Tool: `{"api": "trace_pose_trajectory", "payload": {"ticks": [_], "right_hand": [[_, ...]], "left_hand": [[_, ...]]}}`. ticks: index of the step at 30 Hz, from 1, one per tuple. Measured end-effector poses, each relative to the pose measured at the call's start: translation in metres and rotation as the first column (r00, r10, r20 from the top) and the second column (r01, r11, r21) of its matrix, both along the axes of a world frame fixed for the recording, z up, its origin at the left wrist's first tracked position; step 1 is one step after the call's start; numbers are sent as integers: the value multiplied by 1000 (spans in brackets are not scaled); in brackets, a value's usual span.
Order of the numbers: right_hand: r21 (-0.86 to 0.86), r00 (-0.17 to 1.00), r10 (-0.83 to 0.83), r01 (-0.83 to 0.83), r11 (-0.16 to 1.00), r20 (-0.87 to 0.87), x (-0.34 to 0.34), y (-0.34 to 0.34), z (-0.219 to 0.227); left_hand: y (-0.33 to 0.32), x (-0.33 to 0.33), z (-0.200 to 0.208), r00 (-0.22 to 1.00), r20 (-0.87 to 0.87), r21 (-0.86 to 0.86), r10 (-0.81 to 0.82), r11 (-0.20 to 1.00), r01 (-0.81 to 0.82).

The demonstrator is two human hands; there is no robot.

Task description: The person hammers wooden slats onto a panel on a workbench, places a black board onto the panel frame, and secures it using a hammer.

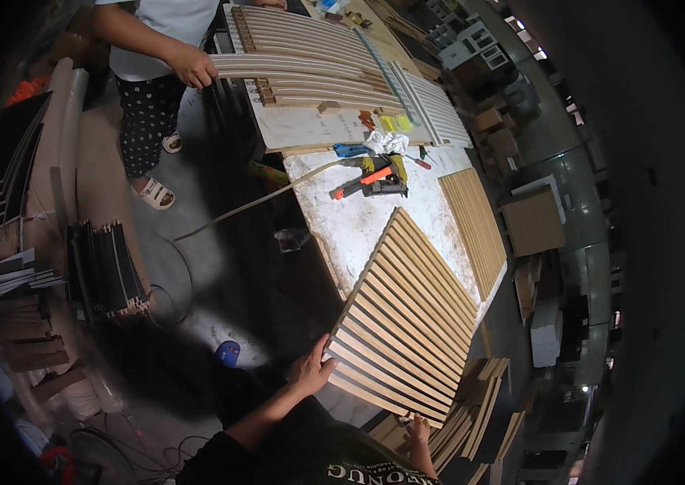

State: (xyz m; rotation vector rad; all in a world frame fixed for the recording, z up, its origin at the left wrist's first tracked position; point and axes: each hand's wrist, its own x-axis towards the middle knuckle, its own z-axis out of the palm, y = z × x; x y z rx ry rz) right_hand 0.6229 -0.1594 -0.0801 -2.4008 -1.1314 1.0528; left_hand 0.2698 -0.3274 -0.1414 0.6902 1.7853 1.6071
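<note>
Lower centre: our left hand and right hand clasp a slatted panel, likely stiff, best held by its edges.

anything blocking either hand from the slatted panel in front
Nothing visible does: the left hand holds the slatted panel at its left corner, and the right hand is at its near edge, with no object between.

And here's the worktable, its white top matt and scuffed with brown smears! Over its near end, a slatted panel: smooth, wood-grained strips, dark matt gaps. On it, a hard plastic-looking power tool, then crumpled, shiny white wrapping. Right of it, dull brown cardboard!
</note>
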Motion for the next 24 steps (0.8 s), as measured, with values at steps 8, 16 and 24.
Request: {"api": "trace_pose_trajectory", "payload": {"ticks": [8, 16, 24], "right_hand": [[-54, 998, 66, -64, 996, 25, -8, -17, -2], [122, 795, 360, -471, 873, 489, -46, -33, 9], [194, 573, 529, -772, 606, 626, -54, -50, 5]], "left_hand": [[1, 1, -5, 998, -35, 51, 49, 998, -47], [-2, -2, 0, 994, -41, 51, 99, 994, -97], [-6, -16, 17, 983, -176, -127, -52, 991, 30]]}}
